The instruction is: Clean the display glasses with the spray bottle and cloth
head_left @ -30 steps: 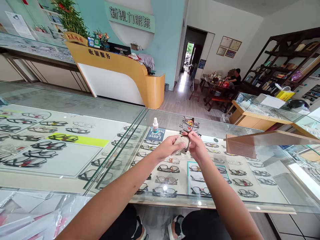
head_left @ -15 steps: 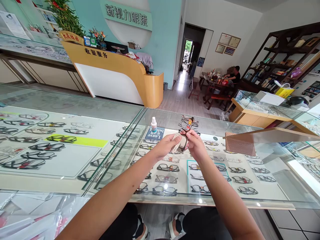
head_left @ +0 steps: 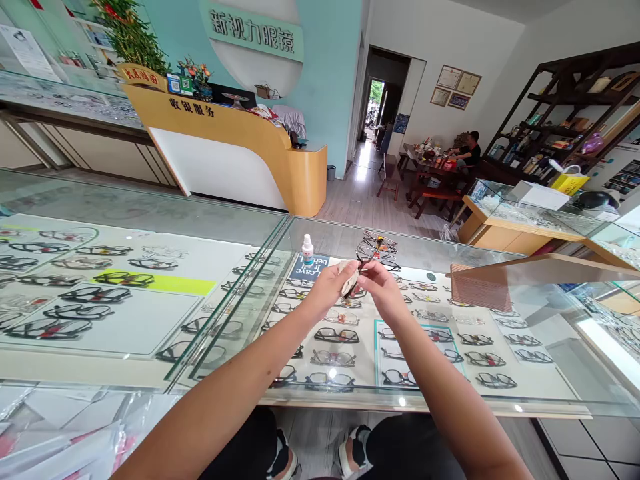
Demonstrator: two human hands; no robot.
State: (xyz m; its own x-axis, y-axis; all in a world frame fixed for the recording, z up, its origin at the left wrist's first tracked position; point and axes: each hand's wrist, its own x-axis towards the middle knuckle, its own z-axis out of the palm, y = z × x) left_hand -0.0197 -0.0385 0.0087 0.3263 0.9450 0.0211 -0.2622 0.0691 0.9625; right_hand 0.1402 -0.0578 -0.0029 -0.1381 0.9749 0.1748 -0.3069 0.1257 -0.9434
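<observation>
Above the glass counter, my left hand (head_left: 326,288) is closed around a pale folded cloth (head_left: 351,281), which is pressed over part of a pair of eyeglasses. My right hand (head_left: 385,291) pinches the dark frame of these eyeglasses (head_left: 361,261) from the other side, beside the cloth. Fingers and cloth hide most of the lenses. Just beyond my left hand, a small white dropper bottle (head_left: 307,252) stands upright on the glass. More eyeglasses (head_left: 381,239) lie behind my hands, partly overlapped by the held pair in this view.
Under the counter's glass top (head_left: 545,393), several rows of eyeglasses (head_left: 337,335) are laid out. A tilted wooden board (head_left: 545,270) stands at right. Plastic-wrapped packets (head_left: 60,433) lie at lower left. Beyond are a cash desk (head_left: 215,153) and a seated person (head_left: 469,152).
The cloth and eyeglasses have turned and shifted slightly left in my hands. My right fingers have moved along the frame, closer to the cloth. The bottle has stayed put.
</observation>
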